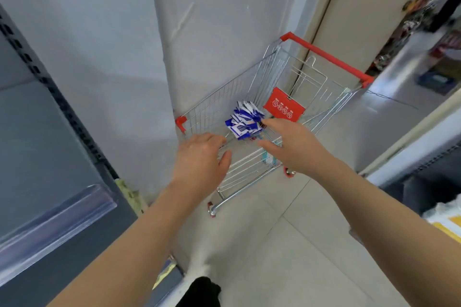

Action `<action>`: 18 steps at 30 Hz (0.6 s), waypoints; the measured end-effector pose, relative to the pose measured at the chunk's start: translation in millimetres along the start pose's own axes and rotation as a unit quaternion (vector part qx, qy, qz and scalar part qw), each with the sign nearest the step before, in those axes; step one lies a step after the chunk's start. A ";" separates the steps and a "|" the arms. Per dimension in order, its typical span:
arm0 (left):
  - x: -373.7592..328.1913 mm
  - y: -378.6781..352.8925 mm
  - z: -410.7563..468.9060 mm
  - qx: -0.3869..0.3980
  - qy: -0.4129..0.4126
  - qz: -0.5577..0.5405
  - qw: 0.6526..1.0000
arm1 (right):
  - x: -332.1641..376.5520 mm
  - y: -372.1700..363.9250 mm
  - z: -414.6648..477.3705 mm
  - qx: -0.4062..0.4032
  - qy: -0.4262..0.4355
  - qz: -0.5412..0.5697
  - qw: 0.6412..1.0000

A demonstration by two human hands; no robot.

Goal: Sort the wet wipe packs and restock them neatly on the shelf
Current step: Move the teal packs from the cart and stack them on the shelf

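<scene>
The left forearm [119, 244], entering from 7 o'clock, and the right forearm [386, 207], entering from 4 o'clock, are bare from wrist to picture edge. The left hand [199, 157] and right hand [291, 144] are bare as well. At 6 o'clock shows a black patch [201, 291], clothing or a shoe, too blurred to tell which.
</scene>
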State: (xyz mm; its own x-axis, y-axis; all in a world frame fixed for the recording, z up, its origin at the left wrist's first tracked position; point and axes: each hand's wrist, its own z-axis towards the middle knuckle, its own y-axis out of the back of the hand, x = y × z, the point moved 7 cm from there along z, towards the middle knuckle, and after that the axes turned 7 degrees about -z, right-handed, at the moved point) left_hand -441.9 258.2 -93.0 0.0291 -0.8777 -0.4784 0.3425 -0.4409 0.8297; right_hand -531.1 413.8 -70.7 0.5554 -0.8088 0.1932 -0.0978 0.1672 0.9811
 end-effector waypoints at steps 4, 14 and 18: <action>1.1 -64.6 79.1 0.032 0.012 0.007 0.999 | -65.9 -13.1 76.5 0.025 -0.015 -0.026 0.999; 24.4 -218.5 255.3 0.148 0.084 0.001 0.985 | -211.4 -63.0 247.2 0.131 -0.028 -0.034 0.990; 38.4 -282.8 301.9 0.184 0.126 -0.011 0.975 | -270.3 -108.1 303.6 0.185 -0.015 -0.043 0.982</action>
State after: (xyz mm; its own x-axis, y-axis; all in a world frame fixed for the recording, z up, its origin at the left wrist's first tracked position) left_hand -821.1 292.4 -259.1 0.2713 -0.8131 -0.5150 -0.0125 -0.5380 0.8428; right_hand -921.4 443.2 -224.8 0.5508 -0.8280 0.1048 -0.3480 -0.1138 0.9306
